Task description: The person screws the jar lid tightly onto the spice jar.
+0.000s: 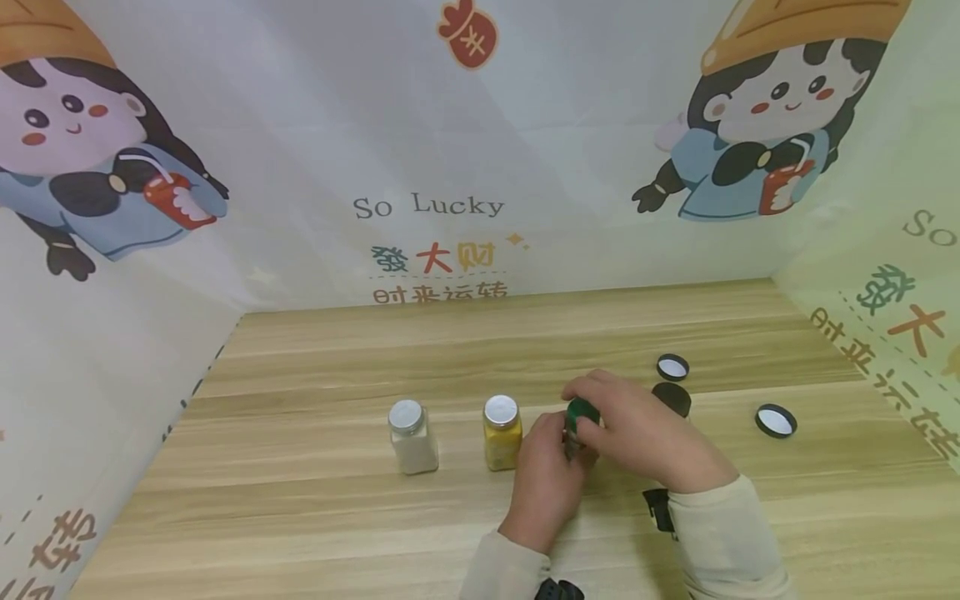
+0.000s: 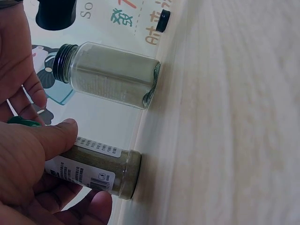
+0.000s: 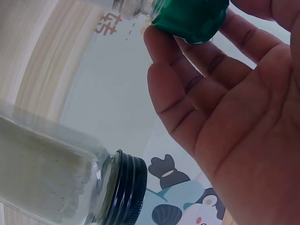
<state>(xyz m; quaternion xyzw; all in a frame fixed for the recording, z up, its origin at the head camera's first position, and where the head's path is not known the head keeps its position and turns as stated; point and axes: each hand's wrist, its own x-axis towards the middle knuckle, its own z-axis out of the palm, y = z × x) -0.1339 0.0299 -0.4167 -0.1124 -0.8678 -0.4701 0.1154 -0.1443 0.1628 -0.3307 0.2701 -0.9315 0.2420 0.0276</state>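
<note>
At the table, left fingers grip a jar — right fingers, its cap (green).

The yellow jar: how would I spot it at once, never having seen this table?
On the wooden table, find the person's left hand, gripping a green-capped bottle. Just left of that hand stands the yellow jar with its light-coloured lid. Its yellow contents set it apart from the pale jar farther left.

A screened-off workspace — wood-grain table, cartoon-printed sheets on three sides.
</note>
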